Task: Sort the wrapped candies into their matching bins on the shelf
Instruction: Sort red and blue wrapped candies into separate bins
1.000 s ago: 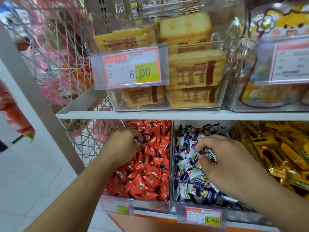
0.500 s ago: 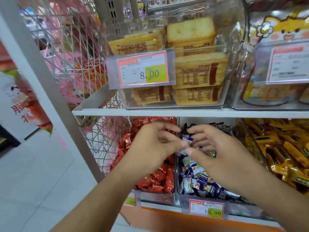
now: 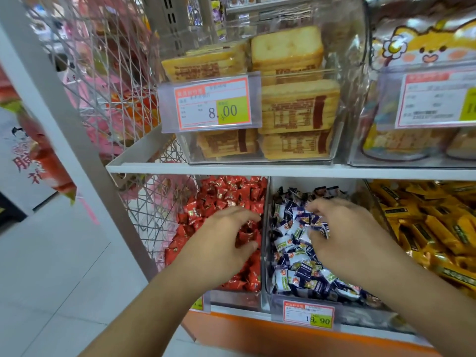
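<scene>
Red-wrapped candies (image 3: 229,199): lower shelf, left bin. Left hand (image 3: 221,243) over them, fingers curled down into the pile; grip on any piece can't tell. Blue/white candies (image 3: 291,253): middle bin, just right. Right hand (image 3: 342,235) in that bin, fingers curled round several blue/white pcs. Yellow bars (image 3: 438,228): far-right bin. Price tag (image 3: 309,314): near front edge.

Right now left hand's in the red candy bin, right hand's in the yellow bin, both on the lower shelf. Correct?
Not quite. The right hand is in the blue-and-white candy bin, not the yellow bin beside it. The head view shows this. The rest holds: the left hand is in the red candy bin, and both are on the lower shelf.
</scene>
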A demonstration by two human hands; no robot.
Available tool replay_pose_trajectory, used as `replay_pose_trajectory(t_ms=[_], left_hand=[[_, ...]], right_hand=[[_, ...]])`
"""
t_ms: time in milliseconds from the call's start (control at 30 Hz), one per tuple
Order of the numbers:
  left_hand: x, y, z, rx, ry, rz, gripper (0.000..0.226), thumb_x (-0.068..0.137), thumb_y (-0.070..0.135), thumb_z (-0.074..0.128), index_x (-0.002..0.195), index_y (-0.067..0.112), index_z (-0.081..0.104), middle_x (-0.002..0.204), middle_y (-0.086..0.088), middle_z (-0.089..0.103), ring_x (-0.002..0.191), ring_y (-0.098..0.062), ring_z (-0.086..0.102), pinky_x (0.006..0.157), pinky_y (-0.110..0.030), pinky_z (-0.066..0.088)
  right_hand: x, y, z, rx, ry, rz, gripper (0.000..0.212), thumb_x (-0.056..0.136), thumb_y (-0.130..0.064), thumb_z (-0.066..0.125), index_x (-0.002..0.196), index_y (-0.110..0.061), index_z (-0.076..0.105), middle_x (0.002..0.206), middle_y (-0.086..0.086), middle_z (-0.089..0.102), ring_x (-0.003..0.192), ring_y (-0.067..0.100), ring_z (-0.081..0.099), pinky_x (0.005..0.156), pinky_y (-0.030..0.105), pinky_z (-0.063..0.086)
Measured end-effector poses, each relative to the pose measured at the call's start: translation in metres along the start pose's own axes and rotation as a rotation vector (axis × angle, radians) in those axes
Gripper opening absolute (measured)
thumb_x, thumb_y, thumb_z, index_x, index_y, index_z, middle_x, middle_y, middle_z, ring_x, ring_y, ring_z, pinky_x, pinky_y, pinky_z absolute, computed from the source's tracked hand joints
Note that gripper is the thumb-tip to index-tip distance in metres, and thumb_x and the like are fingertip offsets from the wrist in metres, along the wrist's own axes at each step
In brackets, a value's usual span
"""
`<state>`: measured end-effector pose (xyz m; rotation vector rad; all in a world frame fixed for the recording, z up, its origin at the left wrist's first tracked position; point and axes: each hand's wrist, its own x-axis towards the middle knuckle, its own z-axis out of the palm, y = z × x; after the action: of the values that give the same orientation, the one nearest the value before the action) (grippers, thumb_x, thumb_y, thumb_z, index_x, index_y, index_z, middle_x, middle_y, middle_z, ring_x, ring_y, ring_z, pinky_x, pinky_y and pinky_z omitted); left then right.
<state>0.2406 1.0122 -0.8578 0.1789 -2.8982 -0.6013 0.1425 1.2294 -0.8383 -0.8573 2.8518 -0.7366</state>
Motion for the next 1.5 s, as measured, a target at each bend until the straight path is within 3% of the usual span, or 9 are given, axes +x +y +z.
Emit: replay_pose_trajectory(t_ms=[167,300,400,533,700,867,1000,1233,1500], left_hand=[[0.012,-0.004,0.017,0.109,-0.094,-0.018,0.046,0.095,0.033,0.069,0.139,0.038,0.056,0.133,0.011,0.063,0.104,-0.012,0.064,0.095,-0.035,0.055],[0.022,-0.006,0.019,0.095,-0.075,-0.037,0.030,0.094,0.027,0.073,0.122,0.036,0.067,0.102,0.006,0.074,0.065,-0.004,0.064,0.066,-0.029,0.059],[0.023,-0.012,0.010,-0.056,0.021,-0.088,0.025,0.093,0.024,0.075,0.115,0.037,0.072,0.105,0.014,0.070,0.057,0.013,0.057,0.049,-0.005,0.041],[0.019,-0.031,-0.011,-0.167,0.225,-0.210,0.023,0.089,0.030,0.080,0.110,0.038,0.074,0.099,0.020,0.069,0.089,0.013,0.057,0.070,-0.001,0.036],[0.008,-0.047,-0.011,0.082,0.279,-0.165,0.042,0.090,0.029,0.073,0.132,0.029,0.065,0.126,0.005,0.065,0.118,-0.018,0.060,0.105,-0.032,0.048],[0.013,-0.019,0.000,-0.008,0.168,0.005,0.027,0.095,0.022,0.070,0.120,0.029,0.070,0.110,0.013,0.066,0.098,-0.001,0.060,0.087,-0.010,0.045],[0.020,-0.015,0.021,-0.024,-0.112,-0.057,0.032,0.095,0.028,0.071,0.126,0.030,0.066,0.114,0.006,0.071,0.100,-0.010,0.067,0.091,-0.032,0.058],[0.032,-0.033,0.024,0.089,-0.135,-0.107,0.051,0.089,0.034,0.077,0.137,0.035,0.060,0.124,0.006,0.071,0.105,-0.014,0.069,0.094,-0.035,0.058],[0.034,-0.034,0.027,0.091,-0.129,-0.089,0.046,0.092,0.025,0.072,0.136,0.034,0.061,0.128,0.004,0.070,0.106,-0.016,0.069,0.095,-0.036,0.058]], right_hand=[[-0.003,-0.007,0.004,0.053,-0.051,-0.043,0.018,0.101,-0.025,0.061,0.116,-0.034,0.058,0.122,-0.013,0.053,0.101,0.014,0.066,0.089,0.037,0.056],[-0.002,-0.006,0.008,0.059,-0.051,-0.048,0.016,0.101,-0.026,0.061,0.115,-0.034,0.060,0.120,-0.016,0.053,0.097,0.011,0.064,0.088,0.031,0.054],[-0.001,-0.006,0.009,0.055,-0.039,-0.063,0.016,0.101,-0.025,0.062,0.114,-0.034,0.061,0.119,-0.016,0.056,0.098,0.008,0.062,0.088,0.027,0.052],[0.002,-0.007,0.012,0.079,-0.038,-0.056,0.014,0.100,-0.026,0.064,0.110,-0.036,0.062,0.120,-0.016,0.057,0.093,0.011,0.066,0.083,0.027,0.055],[0.004,-0.006,0.019,0.068,-0.048,-0.076,0.016,0.100,-0.024,0.064,0.111,-0.035,0.062,0.125,-0.015,0.058,0.114,0.006,0.056,0.093,0.019,0.043],[0.003,-0.007,0.020,0.050,-0.034,-0.079,0.015,0.099,-0.026,0.065,0.109,-0.036,0.062,0.120,-0.016,0.059,0.094,0.007,0.063,0.087,0.027,0.053],[0.003,-0.001,0.021,0.031,-0.037,-0.103,0.015,0.098,-0.024,0.065,0.110,-0.034,0.065,0.119,-0.019,0.059,0.105,0.000,0.056,0.080,0.006,0.041],[0.005,0.003,0.019,0.038,-0.048,-0.093,0.013,0.098,-0.025,0.065,0.108,-0.034,0.066,0.115,-0.020,0.060,0.104,-0.003,0.054,0.075,-0.001,0.035],[0.001,-0.002,0.017,0.057,-0.059,-0.069,0.014,0.099,-0.025,0.063,0.108,-0.035,0.064,0.117,-0.017,0.060,0.092,0.010,0.066,0.084,0.026,0.054]])
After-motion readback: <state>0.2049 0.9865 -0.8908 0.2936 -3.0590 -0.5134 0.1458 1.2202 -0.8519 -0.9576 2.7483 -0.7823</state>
